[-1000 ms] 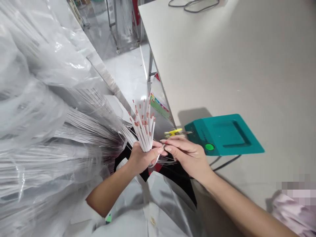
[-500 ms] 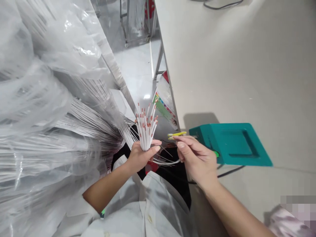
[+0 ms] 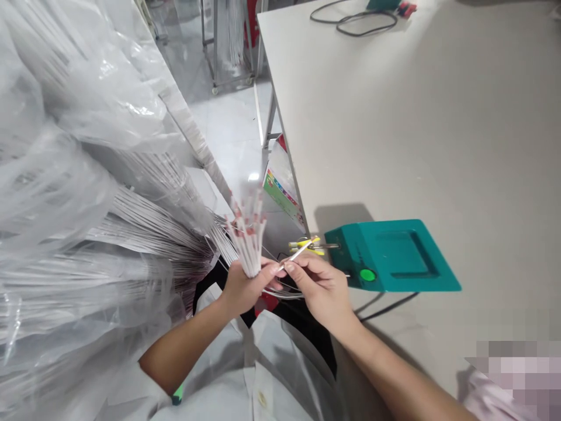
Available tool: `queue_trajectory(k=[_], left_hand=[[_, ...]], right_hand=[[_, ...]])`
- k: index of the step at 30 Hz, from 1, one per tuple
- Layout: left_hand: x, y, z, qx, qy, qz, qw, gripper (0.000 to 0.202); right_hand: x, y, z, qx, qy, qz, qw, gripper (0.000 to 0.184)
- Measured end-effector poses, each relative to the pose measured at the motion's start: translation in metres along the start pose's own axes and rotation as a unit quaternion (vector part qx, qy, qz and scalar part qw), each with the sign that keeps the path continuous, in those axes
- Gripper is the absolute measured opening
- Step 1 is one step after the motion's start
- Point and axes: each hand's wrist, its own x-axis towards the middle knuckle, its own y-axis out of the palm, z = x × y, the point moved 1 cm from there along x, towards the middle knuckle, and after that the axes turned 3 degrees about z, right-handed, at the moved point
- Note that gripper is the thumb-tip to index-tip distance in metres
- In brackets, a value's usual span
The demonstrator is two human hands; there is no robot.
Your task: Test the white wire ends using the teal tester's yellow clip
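Note:
My left hand (image 3: 240, 287) is closed round a bundle of thin white wires with red tips (image 3: 248, 237), held upright like a fan. My right hand (image 3: 319, 283) pinches a single white wire (image 3: 296, 253) between thumb and fingers, its end pointing at the yellow clips (image 3: 305, 243) that stick out of a teal box (image 3: 388, 255) with a green button (image 3: 367, 275). Thin wire loops hang between the two hands.
The teal box sits near the front left corner of a pale table (image 3: 416, 128); a black cable (image 3: 353, 20) lies at the far end. Large bags of white wires in clear plastic (image 3: 87, 193) fill the left. A metal rack (image 3: 228, 47) stands on the floor behind.
My right hand moved left, back towards the bundle, and now holds one wire up near the yellow clips. The bundle tilted slightly and looks blurred.

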Motion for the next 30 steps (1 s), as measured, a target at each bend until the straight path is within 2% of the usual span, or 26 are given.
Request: queue_trajectory(k=[3,5,7,10,12,15,19,21,24,30], left_hand=[[0.006,-0.007,0.001,-0.095,-0.007,-0.131,0.987,0.029],[0.008,-0.010,0.000,-0.113,-0.003,-0.171,0.979,0.030],[0.007,-0.011,-0.004,-0.087,0.015,-0.151,0.985,0.029],[-0.001,-0.008,-0.009,0.013,0.033,-0.054,0.998,0.027],[-0.005,-0.006,-0.011,0.062,0.044,-0.021,0.997,0.025],[-0.006,-0.004,-0.012,0.086,0.055,-0.038,0.994,0.022],[-0.004,-0.006,-0.014,0.102,0.050,-0.104,0.988,0.016],[-0.005,-0.005,-0.015,0.126,0.050,-0.097,0.986,0.013],[-0.007,-0.002,-0.013,0.153,0.061,-0.074,0.984,0.013],[-0.008,0.000,-0.004,0.162,0.035,-0.060,0.984,0.013]], right_hand=[[-0.003,0.002,-0.002,-0.004,-0.002,-0.003,1.000,0.013],[-0.005,0.004,-0.004,-0.005,-0.001,0.024,1.000,0.013],[-0.008,0.008,-0.005,-0.015,-0.008,0.071,0.997,0.012],[-0.009,0.013,-0.005,-0.042,-0.041,0.120,0.991,0.013],[-0.008,0.015,-0.004,-0.050,-0.063,0.132,0.988,0.016],[-0.005,0.014,-0.003,-0.064,-0.071,0.122,0.988,0.016],[-0.002,0.005,0.000,-0.076,-0.053,0.026,0.995,0.011],[0.000,0.001,0.002,-0.058,-0.028,-0.005,0.998,0.013],[0.001,0.000,0.002,-0.022,-0.007,-0.001,1.000,0.014],[-0.001,0.005,0.000,-0.045,-0.046,-0.021,0.998,0.003]])
